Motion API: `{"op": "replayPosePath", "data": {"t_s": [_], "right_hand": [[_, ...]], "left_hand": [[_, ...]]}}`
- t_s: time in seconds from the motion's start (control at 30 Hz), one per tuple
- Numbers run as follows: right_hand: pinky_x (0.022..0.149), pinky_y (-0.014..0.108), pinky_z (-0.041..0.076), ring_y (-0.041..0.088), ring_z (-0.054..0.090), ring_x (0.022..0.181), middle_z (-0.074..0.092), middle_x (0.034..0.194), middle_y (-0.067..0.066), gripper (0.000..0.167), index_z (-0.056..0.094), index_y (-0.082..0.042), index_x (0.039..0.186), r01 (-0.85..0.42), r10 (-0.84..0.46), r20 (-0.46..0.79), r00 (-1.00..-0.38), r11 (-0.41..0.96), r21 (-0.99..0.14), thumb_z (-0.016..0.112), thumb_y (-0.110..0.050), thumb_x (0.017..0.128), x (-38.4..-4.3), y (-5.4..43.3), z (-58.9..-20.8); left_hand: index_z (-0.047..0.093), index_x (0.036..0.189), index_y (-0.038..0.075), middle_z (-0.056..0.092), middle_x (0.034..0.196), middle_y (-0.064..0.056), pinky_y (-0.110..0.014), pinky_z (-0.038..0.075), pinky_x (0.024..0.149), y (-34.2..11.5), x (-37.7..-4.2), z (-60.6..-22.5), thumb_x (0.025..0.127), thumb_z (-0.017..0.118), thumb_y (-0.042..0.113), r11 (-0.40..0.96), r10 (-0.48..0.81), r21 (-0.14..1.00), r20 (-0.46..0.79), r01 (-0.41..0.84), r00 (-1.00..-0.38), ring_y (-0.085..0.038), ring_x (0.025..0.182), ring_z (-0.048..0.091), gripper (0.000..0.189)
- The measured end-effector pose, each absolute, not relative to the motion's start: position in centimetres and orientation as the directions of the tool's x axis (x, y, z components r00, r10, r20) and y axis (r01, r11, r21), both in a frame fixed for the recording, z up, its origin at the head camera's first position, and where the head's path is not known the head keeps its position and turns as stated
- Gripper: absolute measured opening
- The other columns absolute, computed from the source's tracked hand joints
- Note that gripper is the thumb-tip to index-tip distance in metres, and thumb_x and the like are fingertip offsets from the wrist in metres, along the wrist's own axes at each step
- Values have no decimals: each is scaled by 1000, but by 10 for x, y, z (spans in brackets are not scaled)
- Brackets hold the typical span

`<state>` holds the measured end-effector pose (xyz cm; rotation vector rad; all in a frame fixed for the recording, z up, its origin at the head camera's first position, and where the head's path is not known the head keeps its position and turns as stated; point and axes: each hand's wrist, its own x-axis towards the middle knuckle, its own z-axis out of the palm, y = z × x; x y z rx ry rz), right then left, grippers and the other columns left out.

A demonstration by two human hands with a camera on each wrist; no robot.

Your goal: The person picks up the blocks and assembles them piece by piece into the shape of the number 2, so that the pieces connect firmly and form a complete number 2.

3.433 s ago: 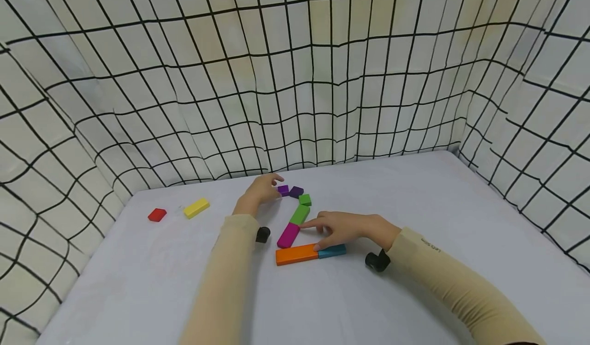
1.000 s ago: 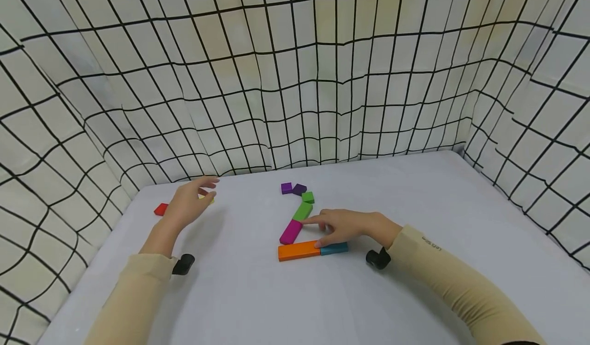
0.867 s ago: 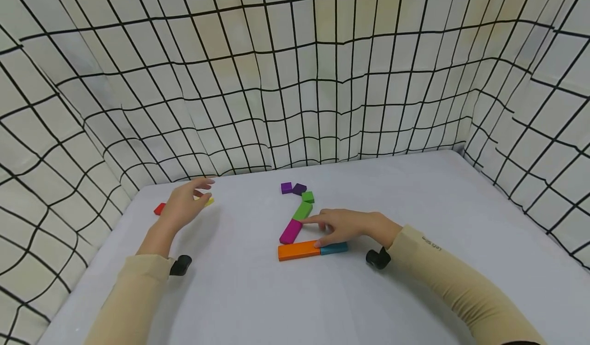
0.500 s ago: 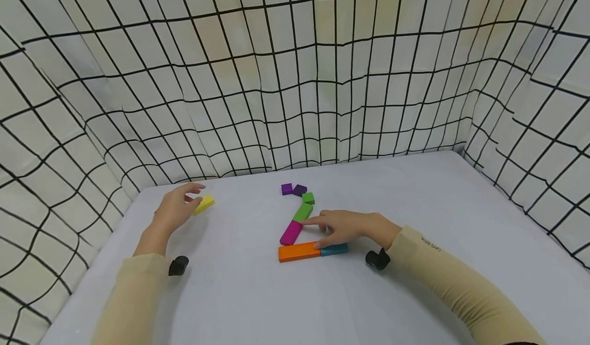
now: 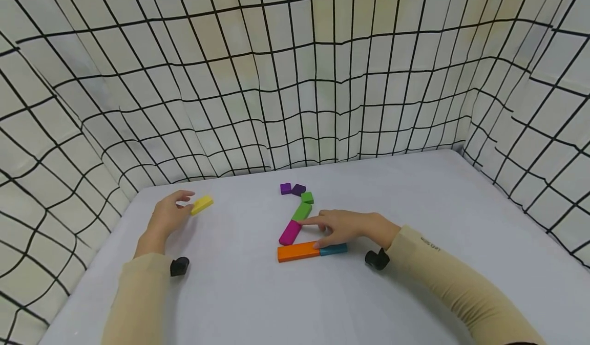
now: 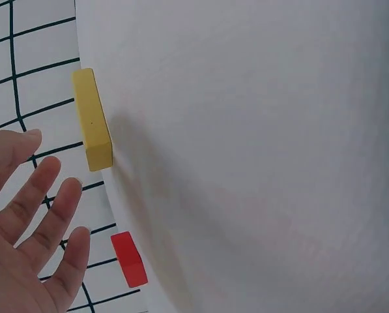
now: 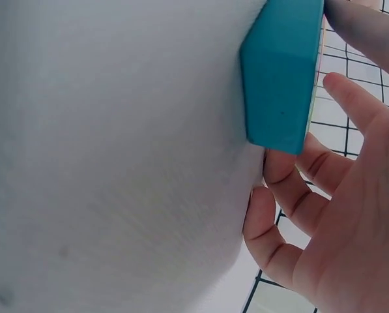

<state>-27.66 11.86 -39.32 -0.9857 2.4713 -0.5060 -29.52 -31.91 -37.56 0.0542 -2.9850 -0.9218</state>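
Observation:
My left hand is over the far left of the table, fingers spread and holding nothing. Just right of its thumb in the head view lies a yellow block. A red block shows close by the fingers in the left wrist view; the hand hides it in the head view. My right hand stays at the middle, its thumb resting on an orange block beside a blue block. Its extended index finger touches near the joint of a magenta block and a long green block.
Beyond the long green block, a small green block, a dark purple block and a violet block curve away to the left. White cloth covers the table. A black-lined grid wall stands around its far sides.
My left hand has left the violet block, moved left past the yellow block and come down toward the red block, which it now covers in the head view. The right hand keeps its place.

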Motion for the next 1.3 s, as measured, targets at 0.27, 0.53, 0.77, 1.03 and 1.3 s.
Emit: {"op": "replayPosePath", "data": {"t_s": [0.27,0.53,0.77,1.03,1.3], "right_hand": [[82,28,49,12,51,101,54,108,-5,66,46,-33,156,-560,-711,-258,-654,684,-468,71,-40,96,-278,117,-394],[84,29,49,12,51,102,53,108,-6,66,45,-34,156,-550,-706,-263,-657,688,-473,72,-40,96,-277,118,-396],[82,29,49,12,51,102,53,107,-6,67,45,-34,156,-556,-709,-265,-654,688,-467,71,-41,95,-279,119,-395],[82,29,49,12,51,102,53,108,-6,67,45,-34,156,-554,-712,-268,-649,683,-476,72,-42,95,-278,118,-395],[82,29,49,12,51,101,53,107,-6,67,45,-34,156,-556,-710,-266,-652,686,-469,72,-42,95,-280,119,-396]], "left_hand": [[47,146,-3,44,147,-31,-62,41,101,-324,-306,-384,100,56,10,809,-49,585,-17,-50,-999,-49,127,46,49],[44,150,-2,38,151,-32,-65,35,108,-317,-312,-384,99,55,9,806,-77,580,-94,-118,-993,-51,133,38,54],[39,153,-1,36,153,-32,-67,31,110,-308,-313,-379,98,51,6,811,-92,561,-157,-166,-983,-52,138,31,56],[42,151,0,42,149,-31,-68,35,104,-298,-315,-380,96,43,0,882,-76,452,-141,-133,-987,-51,135,37,56],[43,151,0,43,148,-31,-69,33,103,-294,-318,-378,95,42,-2,886,-82,442,-152,-142,-985,-50,132,39,55]]}}
